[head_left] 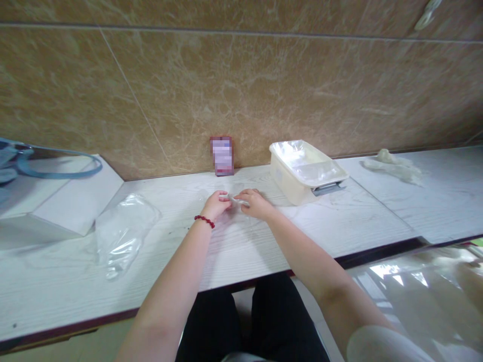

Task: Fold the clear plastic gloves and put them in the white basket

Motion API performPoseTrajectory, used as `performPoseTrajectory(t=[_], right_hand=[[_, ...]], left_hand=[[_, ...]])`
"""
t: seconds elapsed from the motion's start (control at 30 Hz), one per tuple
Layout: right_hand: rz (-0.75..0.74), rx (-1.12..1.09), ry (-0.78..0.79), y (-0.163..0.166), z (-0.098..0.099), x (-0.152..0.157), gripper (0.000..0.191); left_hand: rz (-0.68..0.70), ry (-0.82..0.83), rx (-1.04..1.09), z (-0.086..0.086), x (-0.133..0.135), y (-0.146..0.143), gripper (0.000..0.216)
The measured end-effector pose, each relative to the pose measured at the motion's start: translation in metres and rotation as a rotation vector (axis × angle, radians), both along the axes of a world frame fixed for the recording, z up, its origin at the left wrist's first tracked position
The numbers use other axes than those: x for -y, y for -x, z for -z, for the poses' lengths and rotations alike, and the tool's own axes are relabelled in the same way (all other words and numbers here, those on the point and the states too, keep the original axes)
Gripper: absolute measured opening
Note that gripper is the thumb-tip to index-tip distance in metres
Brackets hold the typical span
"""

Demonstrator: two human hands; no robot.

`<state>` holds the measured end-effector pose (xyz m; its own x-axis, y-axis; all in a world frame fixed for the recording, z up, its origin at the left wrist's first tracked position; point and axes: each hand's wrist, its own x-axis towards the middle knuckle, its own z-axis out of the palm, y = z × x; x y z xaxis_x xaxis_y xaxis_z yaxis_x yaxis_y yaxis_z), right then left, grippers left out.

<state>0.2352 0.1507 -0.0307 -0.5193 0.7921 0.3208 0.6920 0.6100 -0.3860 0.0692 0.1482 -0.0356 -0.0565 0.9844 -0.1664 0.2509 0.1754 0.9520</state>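
Note:
My left hand [218, 204], with a red bead bracelet [205, 219] at its wrist, is closed in a pinch over the middle of the white counter. Close beside it, my right hand [257, 205] is closed too. Between the two runs a thin, see-through whitish strip [238, 200] that looks like gathered plastic film, and the fingers of both hands grip it. Its exact kind is hard to make out. To the right of my right hand stands a cream plastic bin [289, 185] lined with clear plastic.
A clear plastic bag [126, 229] lies flat on the counter [241, 256] at left, by a white box [68, 201] with a blue strap [56, 175]. A blurred-out card [223, 157] leans on the tiled wall [241, 95]. A crumpled pale item [394, 166] lies far right.

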Motion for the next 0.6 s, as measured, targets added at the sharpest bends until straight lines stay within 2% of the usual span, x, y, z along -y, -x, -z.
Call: performPoseTrajectory(t=[0.13, 0.27, 0.4, 0.6], right_hand=[[0.108, -0.016, 0.031, -0.009, -0.002, -0.003, 0.038], [0.180, -0.003, 0.100, -0.014, 0.001, -0.008, 0.037], [0.157, 0.064, 0.129, -0.011, 0.003, -0.008, 0.032], [0.145, 0.185, 0.127, -0.008, -0.005, 0.000, 0.032]], left_hand=[[0.017, -0.113, -0.242, 0.001, -0.003, 0.000, 0.034], [0.022, -0.184, -0.388, -0.002, -0.003, -0.001, 0.031], [-0.006, -0.171, -0.444, -0.001, -0.006, 0.001, 0.032], [-0.013, -0.210, -0.550, 0.002, -0.008, 0.005, 0.031]])
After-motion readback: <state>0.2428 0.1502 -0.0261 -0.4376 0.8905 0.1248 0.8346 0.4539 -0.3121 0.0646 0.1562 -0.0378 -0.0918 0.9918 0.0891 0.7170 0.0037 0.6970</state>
